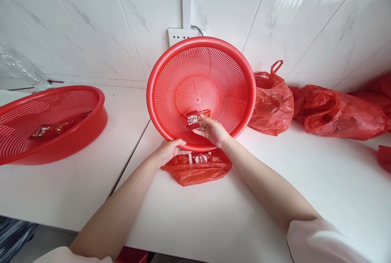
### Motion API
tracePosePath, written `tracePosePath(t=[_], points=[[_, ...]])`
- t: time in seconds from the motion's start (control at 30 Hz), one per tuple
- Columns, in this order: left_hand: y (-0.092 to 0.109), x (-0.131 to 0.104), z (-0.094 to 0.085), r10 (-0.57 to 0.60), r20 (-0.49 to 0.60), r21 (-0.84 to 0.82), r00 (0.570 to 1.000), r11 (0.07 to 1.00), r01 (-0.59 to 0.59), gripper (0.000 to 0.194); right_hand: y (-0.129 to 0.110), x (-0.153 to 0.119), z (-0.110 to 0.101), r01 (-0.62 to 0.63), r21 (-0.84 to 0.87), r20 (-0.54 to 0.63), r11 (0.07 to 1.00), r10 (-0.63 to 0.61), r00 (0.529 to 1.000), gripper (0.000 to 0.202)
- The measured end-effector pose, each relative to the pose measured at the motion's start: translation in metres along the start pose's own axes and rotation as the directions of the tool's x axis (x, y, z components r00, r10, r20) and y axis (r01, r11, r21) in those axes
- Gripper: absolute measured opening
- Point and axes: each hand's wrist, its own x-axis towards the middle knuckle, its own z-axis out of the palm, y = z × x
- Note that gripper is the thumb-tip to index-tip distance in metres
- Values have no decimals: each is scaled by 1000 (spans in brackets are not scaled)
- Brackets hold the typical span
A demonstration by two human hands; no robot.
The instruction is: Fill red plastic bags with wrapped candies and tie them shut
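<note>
A round red plastic basket [198, 61] with a perforated wall tilts toward me in the middle of the table. My left hand [166, 153] grips its near rim, thumb on top and fingers underneath. Inside the basket, my right hand [213, 131] pinches a small dark-red and white snack packet [192, 120] with printed characters. Another red wrapped piece [204, 113] shows just behind my fingertips; whether I hold it too cannot be made out. Below the near rim lies an opened red plastic bag [195, 176], with red and white packets [200, 158] showing in its mouth.
To the left stands a second red basket [102, 110] with several wrapped snacks [51, 131] inside. Red plastic bags [271, 106] line the wall on the right. A power socket strip [172, 36] sits on the tiled wall behind the middle basket. A seam divides the white table [262, 222].
</note>
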Motion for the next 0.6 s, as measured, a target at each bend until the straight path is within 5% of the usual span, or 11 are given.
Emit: tracePosePath(t=[0.43, 0.6], points=[[3, -1, 3, -14, 9, -10, 1000, 1000, 14, 17, 6, 0, 2, 10, -130, -27, 991, -14, 1000, 32], [2, -1, 2, -1, 12, -3, 1000, 1000, 1, 22, 4, -2, -1, 31, -220, 66, 975, -17, 998, 37]])
